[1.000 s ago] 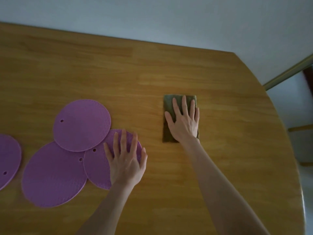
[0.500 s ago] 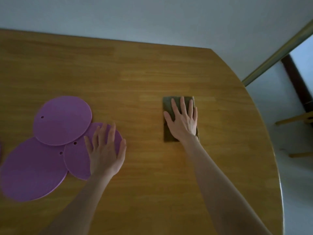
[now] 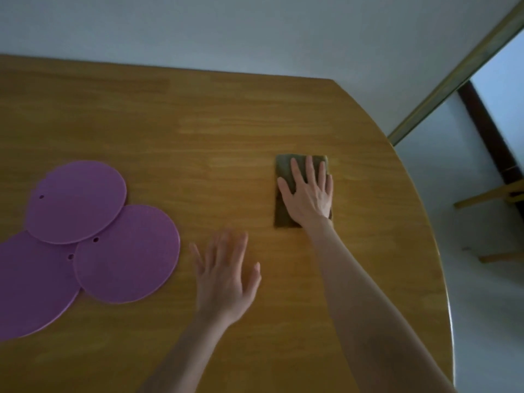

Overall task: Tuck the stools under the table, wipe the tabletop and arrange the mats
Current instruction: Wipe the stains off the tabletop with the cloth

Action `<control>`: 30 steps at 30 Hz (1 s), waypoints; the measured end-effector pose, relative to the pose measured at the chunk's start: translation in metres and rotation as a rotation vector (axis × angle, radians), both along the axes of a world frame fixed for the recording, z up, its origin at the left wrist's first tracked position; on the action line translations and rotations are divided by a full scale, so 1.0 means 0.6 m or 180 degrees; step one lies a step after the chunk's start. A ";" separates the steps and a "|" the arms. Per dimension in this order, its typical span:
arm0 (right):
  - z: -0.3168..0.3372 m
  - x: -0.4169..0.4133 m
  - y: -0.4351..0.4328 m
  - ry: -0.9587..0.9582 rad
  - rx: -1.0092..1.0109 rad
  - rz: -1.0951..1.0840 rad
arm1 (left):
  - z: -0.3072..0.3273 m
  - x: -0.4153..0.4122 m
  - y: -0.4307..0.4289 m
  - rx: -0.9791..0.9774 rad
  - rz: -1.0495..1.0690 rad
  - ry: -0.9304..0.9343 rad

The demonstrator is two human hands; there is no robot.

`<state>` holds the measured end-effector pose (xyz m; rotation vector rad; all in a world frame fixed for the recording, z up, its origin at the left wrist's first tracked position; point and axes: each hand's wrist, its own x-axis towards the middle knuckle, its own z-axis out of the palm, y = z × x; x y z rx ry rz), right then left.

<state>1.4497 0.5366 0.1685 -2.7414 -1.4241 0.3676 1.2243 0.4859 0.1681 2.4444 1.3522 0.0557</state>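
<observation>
Counting three round purple mats on the table (image 3: 226,131): top mat (image 3: 75,201), right mat (image 3: 127,255), left mat (image 3: 31,287), overlapping in a cluster at the left. One folded cloth (image 3: 283,171), long axis running away from the viewer toward the wall. Right hand (image 3: 307,194) flat on the cloth, fingers spread, gripping nothing. Left hand (image 3: 226,276) open, blurred, over bare wood between right mat and cloth, touching neither. Wooden legs (image 3: 487,197) showing beyond the table's right edge
</observation>
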 end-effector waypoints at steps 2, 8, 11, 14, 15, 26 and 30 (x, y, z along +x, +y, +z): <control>0.003 0.038 -0.033 -0.0023 0.0015 -0.0234 | -0.007 0.015 -0.020 0.0009 -0.0050 0.0079; 0.007 -0.027 -0.141 -0.0038 -0.0074 -0.0008 | -0.017 0.018 -0.022 0.0218 -0.0185 0.0414; 0.005 -0.019 -0.134 -0.0027 -0.0045 0.0195 | -0.017 0.016 -0.021 0.0193 -0.0159 0.0419; 0.005 0.040 -0.160 0.0004 -0.0031 -0.0249 | -0.017 0.016 -0.024 0.0178 -0.0161 0.0329; 0.004 0.053 -0.180 0.0004 -0.0022 -0.0407 | -0.016 0.017 -0.024 0.0166 -0.0154 0.0327; 0.001 0.021 -0.247 -0.0013 -0.0026 -0.0248 | -0.002 0.020 -0.076 0.0203 -0.0405 0.0187; 0.001 0.026 -0.326 -0.0046 0.0000 -0.0716 | -0.004 -0.002 -0.128 0.0089 -0.0423 0.0132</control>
